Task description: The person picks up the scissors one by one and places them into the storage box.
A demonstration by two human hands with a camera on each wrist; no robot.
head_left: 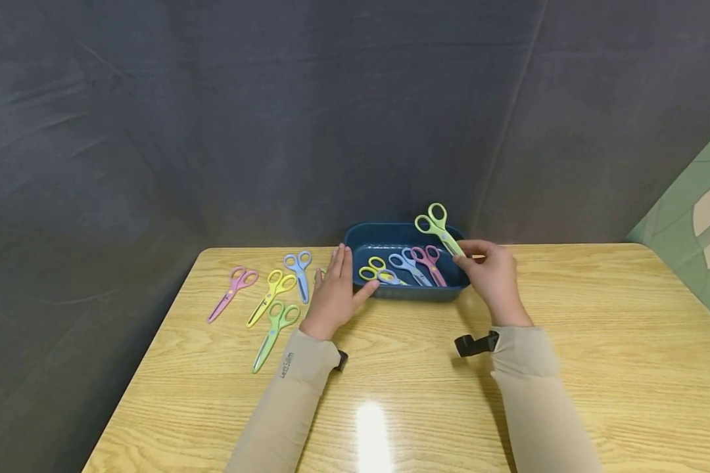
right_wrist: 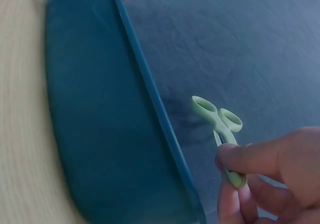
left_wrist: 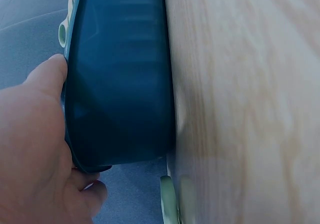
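My right hand (head_left: 493, 274) pinches green scissors (head_left: 441, 230) by the blade end, between thumb and fingers. The handle loops point up and away, above the right part of a dark blue tub (head_left: 414, 292). In the right wrist view the scissors (right_wrist: 220, 121) are apart from the tub's rim. My left hand (head_left: 334, 295) rests on the tub's near left corner, fingers stretched along the left side and thumb at the front rim. Inside the tub lie yellow scissors (head_left: 373, 269), blue scissors (head_left: 408, 264) and pink scissors (head_left: 428, 263); another blue loop (head_left: 388, 276) shows near the front wall.
Left of the tub on the wooden table (head_left: 426, 381) lie pink scissors (head_left: 233, 291), yellow scissors (head_left: 270, 297), blue scissors (head_left: 299, 272) and green scissors (head_left: 276, 332). A further green piece (left_wrist: 169, 199) is mostly hidden behind my left hand. Dark cloth (head_left: 331, 131) hangs behind the table.
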